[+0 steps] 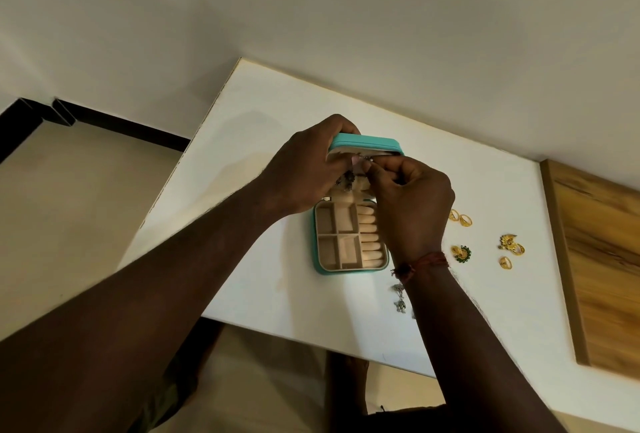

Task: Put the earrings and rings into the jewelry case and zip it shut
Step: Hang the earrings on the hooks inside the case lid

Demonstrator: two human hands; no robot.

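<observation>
Teal rectangular jewelry case point(320, 259) lies open mid-table, long axis 12–6 o'clock, with its lid point(367, 141) stood up at the 12 end.

Left hand point(304, 169): fingers curled round the lid's left top corner, holding it upright.

Right hand point(412, 200): fingertips pinched tight on the top of a small dark-silver dangling earring point(346, 183) against the lid's inner face. It looks like it's being hooked in there, but the exact attachment is too small to tell.

Base compartments and the beige ring rolls point(369, 236) look empty.

Loose stock all sits on the white table point(263, 113), right of the case:
- 2 gold rings point(460, 217) at 3 o'clock, near
- 1 gold-and-green round earring point(461, 254) at 4 o'clock
- a gold earring-and-ring cluster point(510, 249) further out at 4 o'clock
- 1 silver dangling earring point(400, 297) at 5 o'clock, just beside the right wrist

Key relation: everything not yet packed lies on the right-hand side, and the ring rolls run along the base's right edge. My read is that the right hand is nearer for every pick while the left stays lid-holder. Task is early, and the zip can't start until the table pieces are in.
</observation>
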